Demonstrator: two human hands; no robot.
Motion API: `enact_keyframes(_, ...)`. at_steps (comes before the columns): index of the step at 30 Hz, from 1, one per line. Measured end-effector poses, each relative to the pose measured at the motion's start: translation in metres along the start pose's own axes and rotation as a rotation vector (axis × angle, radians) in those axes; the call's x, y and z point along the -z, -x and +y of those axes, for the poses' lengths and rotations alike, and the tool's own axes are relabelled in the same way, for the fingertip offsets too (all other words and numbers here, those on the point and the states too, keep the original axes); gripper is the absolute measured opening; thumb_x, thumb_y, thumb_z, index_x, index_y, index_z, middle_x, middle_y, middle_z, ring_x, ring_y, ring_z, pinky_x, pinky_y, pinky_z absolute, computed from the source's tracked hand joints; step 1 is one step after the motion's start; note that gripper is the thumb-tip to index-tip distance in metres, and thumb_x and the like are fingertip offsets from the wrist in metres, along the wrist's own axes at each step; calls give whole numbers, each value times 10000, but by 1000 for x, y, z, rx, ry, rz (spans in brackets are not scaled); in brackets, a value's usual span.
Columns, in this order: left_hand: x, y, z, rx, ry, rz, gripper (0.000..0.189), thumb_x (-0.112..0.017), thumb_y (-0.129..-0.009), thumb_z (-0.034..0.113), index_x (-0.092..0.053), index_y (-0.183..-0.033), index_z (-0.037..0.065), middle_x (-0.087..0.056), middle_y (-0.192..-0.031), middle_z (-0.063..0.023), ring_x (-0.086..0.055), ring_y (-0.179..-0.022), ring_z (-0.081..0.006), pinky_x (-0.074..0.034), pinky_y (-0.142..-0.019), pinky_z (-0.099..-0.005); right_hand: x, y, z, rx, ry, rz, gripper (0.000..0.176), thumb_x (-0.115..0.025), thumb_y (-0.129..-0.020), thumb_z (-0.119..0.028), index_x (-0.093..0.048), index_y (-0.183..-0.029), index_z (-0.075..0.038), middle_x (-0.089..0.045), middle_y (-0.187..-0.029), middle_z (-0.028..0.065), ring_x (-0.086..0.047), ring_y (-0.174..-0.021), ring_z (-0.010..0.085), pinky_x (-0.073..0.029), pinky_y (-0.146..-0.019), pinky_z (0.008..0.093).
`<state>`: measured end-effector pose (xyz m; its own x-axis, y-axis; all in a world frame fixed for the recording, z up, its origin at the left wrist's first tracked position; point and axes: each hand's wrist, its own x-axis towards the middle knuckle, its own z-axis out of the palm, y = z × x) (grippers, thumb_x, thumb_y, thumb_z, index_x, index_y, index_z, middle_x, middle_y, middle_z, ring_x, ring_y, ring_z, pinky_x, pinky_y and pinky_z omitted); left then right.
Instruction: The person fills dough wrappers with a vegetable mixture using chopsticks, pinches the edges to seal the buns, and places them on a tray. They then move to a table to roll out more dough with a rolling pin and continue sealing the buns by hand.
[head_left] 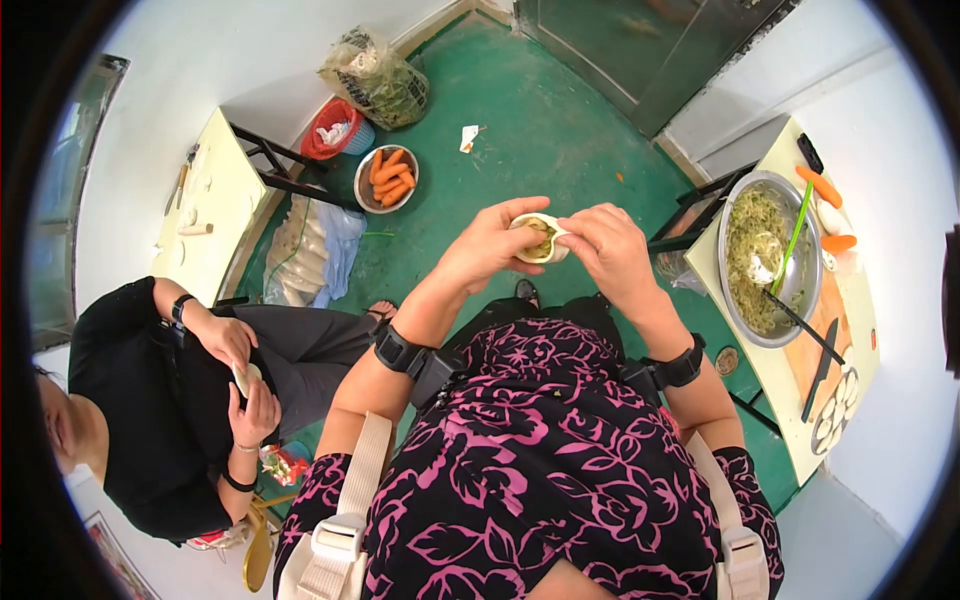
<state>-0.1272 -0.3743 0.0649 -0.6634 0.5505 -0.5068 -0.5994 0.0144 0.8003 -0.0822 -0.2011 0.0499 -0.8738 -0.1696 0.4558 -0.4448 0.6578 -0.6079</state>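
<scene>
A partly folded dumpling [546, 256] is held between my two hands in the middle of the head view. Its pale dough wrapper gapes open, with greenish shredded filling showing inside. My left hand [488, 246] cradles it from the left, with the thumb at the filling. My right hand [606, 250] pinches the wrapper's right edge between thumb and fingers. To the right, a large metal bowl [733, 290] contains the same sort of greenish filling, with a green stick and a dark-handled utensil in it.
On the right table [802, 440] are a knife [820, 372], carrots [838, 243] and a plate of dumplings [836, 412]. At left, a co-worker in black [140, 390] holds a dumpling [246, 378]. A bowl of carrots [388, 208] and a red-lined basket [318, 145] stand on the floor.
</scene>
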Motion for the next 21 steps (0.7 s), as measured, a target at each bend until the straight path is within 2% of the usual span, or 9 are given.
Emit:
enact_keyframes(4,6,0,0,69,381,-115,369,-524,-805,148,-454,-1131,-11,-567,-985,-100,-597,-823,-190,-531,-630,-293,0,3,1,-47,67,100,126,-651,-673,-102,-601,-760,-26,-581,-722,60,-535,-665,209,-419,-594,313)
enact_keyframes(8,-2,-1,-4,30,209,43,309,-540,-817,216,-518,-1070,39,-592,-925,-67,-609,-768,-158,-526,-570,-255,3,3,-8,9,99,90,112,-644,-671,-117,-588,-737,-45,-562,-719,42,-534,-697,205,-416,-608,313)
enact_keyframes(10,-3,-3,-6,4,110,79,292,-545,-813,222,-538,-1045,46,-600,-887,-55,-606,-737,-138,-516,-542,-239,4,0,-11,69,84,109,112,-651,-662,-112,-588,-733,-53,-551,-712,32,-529,-685,203,-414,-604,311)
enact_keyframes(13,-4,-5,-6,-29,-9,94,272,-542,-816,219,-558,-1028,50,-608,-851,-40,-598,-719,-110,-509,-520,-225,10,-3,-14,11,95,59,120,-658,-652,-108,-588,-736,-60,-541,-722,22,-519,-672,198,-413,-605,309)
enact_keyframes(16,-6,-5,-7,-71,-120,114,265,-533,-816,207,-563,-1026,49,-608,-842,-32,-593,-716,-99,-503,-512,-216,11,-3,-10,107,97,22,153,-665,-645,-118,-587,-760,-55,-543,-736,34,-511,-663,197,-414,-601,311)
enact_keyframes(21,-9,-3,-5,-84,-146,100,262,-522,-818,204,-563,-1025,49,-607,-847,-30,-590,-721,-96,-497,-508,-214,11,-6,-8,-40,-25,95,227,-676,-647,-156,-583,-812,-31,-559,-749,61,-526,-692,225,-423,-612,321)
